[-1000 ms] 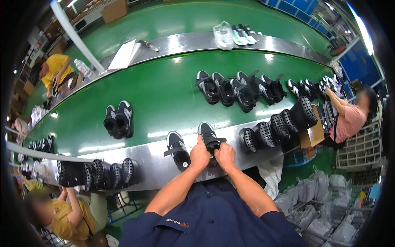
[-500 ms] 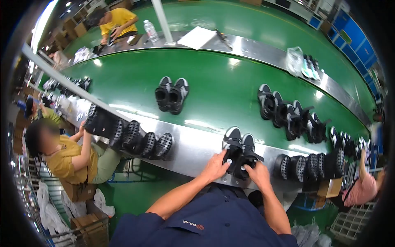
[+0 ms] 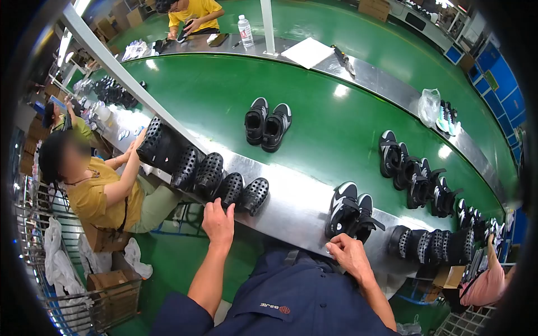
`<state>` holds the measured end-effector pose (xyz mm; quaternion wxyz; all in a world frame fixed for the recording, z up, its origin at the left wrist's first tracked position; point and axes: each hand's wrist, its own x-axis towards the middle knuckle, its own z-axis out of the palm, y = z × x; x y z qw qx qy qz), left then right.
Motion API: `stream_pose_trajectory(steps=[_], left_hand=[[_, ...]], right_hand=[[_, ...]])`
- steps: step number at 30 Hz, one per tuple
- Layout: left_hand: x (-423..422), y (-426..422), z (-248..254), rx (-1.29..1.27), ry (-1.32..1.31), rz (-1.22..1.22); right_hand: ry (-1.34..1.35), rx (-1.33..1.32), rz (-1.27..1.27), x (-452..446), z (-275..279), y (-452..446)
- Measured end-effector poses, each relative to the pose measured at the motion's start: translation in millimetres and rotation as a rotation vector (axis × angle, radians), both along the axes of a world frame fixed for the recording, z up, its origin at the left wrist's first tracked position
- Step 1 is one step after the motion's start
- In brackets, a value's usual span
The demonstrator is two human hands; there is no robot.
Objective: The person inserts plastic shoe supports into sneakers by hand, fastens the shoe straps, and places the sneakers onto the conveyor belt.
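My left hand [image 3: 218, 224] is raised at the metal edge, close to the black perforated shoe-shaped pieces [image 3: 230, 189], fingers apart and holding nothing. My right hand [image 3: 348, 253] is beside the heels of a pair of black and grey shoes [image 3: 343, 210] standing on the metal ledge [image 3: 297, 207]. Its fingers are curled near the heel; whether they touch it or hold anything is unclear. Another pair of black shoes [image 3: 268, 124] stands on the green belt [image 3: 330, 134].
Several black shoes [image 3: 417, 182] stand on the belt at the right, with more perforated pieces [image 3: 431, 246] along the ledge. People in yellow [image 3: 112, 193] and pink [image 3: 486, 283] work at both sides. A post [image 3: 134, 89] crosses at the left. A bottle [image 3: 245, 32] stands across the belt.
The view has swung left. My left hand has let go of the shoe pair and moved left to the perforated pieces. My right hand has drawn back to the heels. The shoes now stand together.
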<state>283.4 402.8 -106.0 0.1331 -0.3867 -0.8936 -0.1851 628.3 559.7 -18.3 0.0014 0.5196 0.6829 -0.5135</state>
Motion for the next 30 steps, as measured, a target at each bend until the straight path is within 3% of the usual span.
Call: stream_pose_trajectory(steps=[3, 5, 7, 9, 11, 14, 15, 16, 17, 20, 23, 24, 27, 30], left_hand=[[30.8, 8.2, 68.7, 0.154, -0.057, -0.056], [60.7, 22.2, 100.4, 0.225, -0.099, -0.247], [97.3, 47.7, 109.1, 0.251, -0.096, -0.581], [129.2, 66.6, 102.3, 0.227, -0.35, -0.961], [132.3, 79.1, 108.5, 0.203, -0.507, -1.088], [148.4, 109.4, 98.1, 0.126, -1.222, -0.764], [155.5, 122.4, 80.2, 0.176, -1.223, -0.865], [160.6, 130.2, 73.5, 0.077, -1.394, -0.829], [165.5, 136.8, 67.6, -0.028, -1.559, -0.788], [186.9, 137.0, 24.9, 0.083, -1.488, -0.569], [207.5, 140.8, 27.1, 0.017, -1.488, -0.518], [213.3, 146.0, 22.2, 0.08, -1.33, -0.552], [218.3, 167.0, 15.0, 0.073, -0.474, -0.693], [213.6, 201.3, -10.7, -0.056, -0.317, -1.024]], right_hand=[[0.122, 0.041, -0.176, -7.4, 7.9, -5.5], [0.259, -0.057, -0.244, -22.8, 1.0, -7.3], [0.559, -0.368, -0.422, -48.2, 1.5, -14.3], [0.708, -0.555, -0.542, -48.4, -1.8, -15.8], [0.737, -0.683, -0.649, -29.8, 8.6, -10.3], [0.639, -0.753, -0.444, -1.0, 7.9, -13.9], [0.61, -0.78, -0.358, 5.8, -2.4, -14.8], [0.543, -0.71, -0.299, 6.7, -3.6, -17.6], [0.378, -0.373, -0.243, 10.7, 1.2, -21.3], [-0.145, 0.572, -0.013, 22.4, 38.0, -32.6], [-0.259, 0.447, 0.102, 29.3, 34.1, -38.6], [-0.24, 0.471, 0.064, 34.1, 28.4, -39.1], [-0.213, 0.512, 0.017, 55.4, 13.1, -31.2], [-0.292, 0.527, 0.048, 58.7, 0.1, -11.2]])
